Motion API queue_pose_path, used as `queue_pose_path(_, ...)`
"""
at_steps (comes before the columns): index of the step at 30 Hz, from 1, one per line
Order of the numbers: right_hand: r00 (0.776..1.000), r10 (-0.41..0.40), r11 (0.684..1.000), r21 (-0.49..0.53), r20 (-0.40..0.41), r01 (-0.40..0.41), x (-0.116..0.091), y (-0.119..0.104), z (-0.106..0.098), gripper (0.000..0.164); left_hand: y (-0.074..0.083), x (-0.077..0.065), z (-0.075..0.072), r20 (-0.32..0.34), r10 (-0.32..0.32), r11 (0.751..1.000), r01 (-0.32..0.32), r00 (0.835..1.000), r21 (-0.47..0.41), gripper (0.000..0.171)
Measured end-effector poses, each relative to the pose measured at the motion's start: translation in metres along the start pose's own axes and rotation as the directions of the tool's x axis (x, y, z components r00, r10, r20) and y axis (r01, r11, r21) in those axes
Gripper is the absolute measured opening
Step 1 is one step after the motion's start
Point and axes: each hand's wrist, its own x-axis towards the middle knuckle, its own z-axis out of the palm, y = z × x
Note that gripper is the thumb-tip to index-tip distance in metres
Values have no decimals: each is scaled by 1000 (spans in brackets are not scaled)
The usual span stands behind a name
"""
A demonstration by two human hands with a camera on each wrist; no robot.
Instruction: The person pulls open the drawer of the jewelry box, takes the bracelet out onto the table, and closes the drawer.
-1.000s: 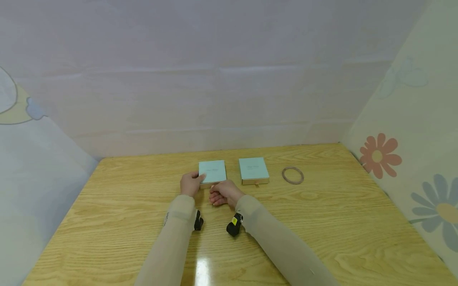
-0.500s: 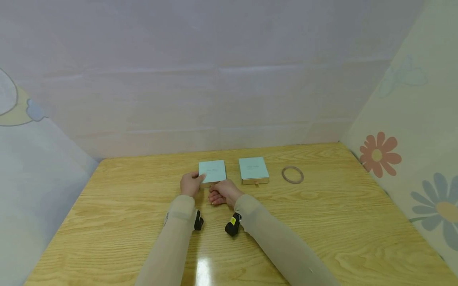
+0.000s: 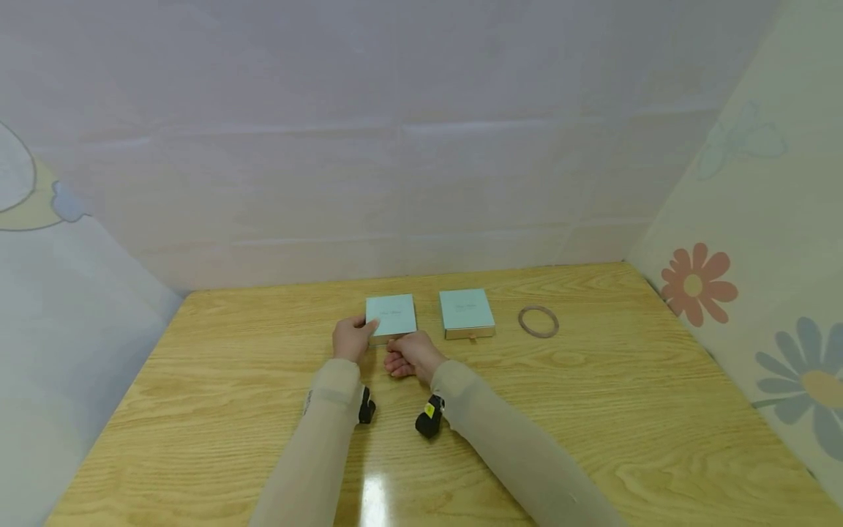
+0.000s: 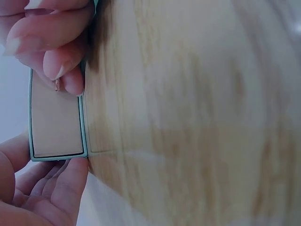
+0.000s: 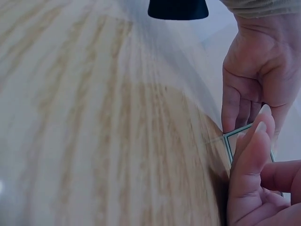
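A flat pale-teal drawer box (image 3: 395, 311) with a tan front lies on the table, left of its twin. My left hand (image 3: 350, 339) grips its left side, the thumb on the lid's edge and the other fingers along the side. At the front, my right hand (image 3: 413, 356) has its fingers curled and pinches the small pull tab (image 4: 57, 84), which shows just under the fingertips in the left wrist view. The tan drawer front (image 4: 56, 122) sits flush inside the teal sleeve. In the right wrist view, the right fingers hide most of the box.
A second teal drawer box (image 3: 466, 310), its tab facing forward, lies right of the first. Further right is a thin pinkish-brown bangle (image 3: 521, 322). The wooden table (image 3: 230, 395) meets a pale draped backdrop (image 3: 395, 183) behind and flower-printed cloth (image 3: 744, 219) at the right.
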Motion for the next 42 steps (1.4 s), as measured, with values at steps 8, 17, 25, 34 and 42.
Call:
queue_pose_path(8,1000,-19,1000,-9,-1,19,-10,-1,-4,25,-1,-1,1,-21,31,999,-30,999,29,39)
queue_pose_path(17,999,-42,999,-25,20,42,-19,-4,-15,27,-2,2,3,-27,35,998,-34,999,50,37)
queue_pose_path(25,998,-56,998,-14,21,57,-29,-4,-27,28,-3,0,8,-44,38,997,-35,998,63,34)
queue_pose_path(34,998,-65,998,-22,0,65,-38,-6,-39,29,0,-1,6,-23,16,999,-15,1000,49,41)
queue_pose_path(42,998,-52,999,-13,-30,52,-45,-7,-50,31,3,-2,0,-1,-15,1000,15,1000,17,55)
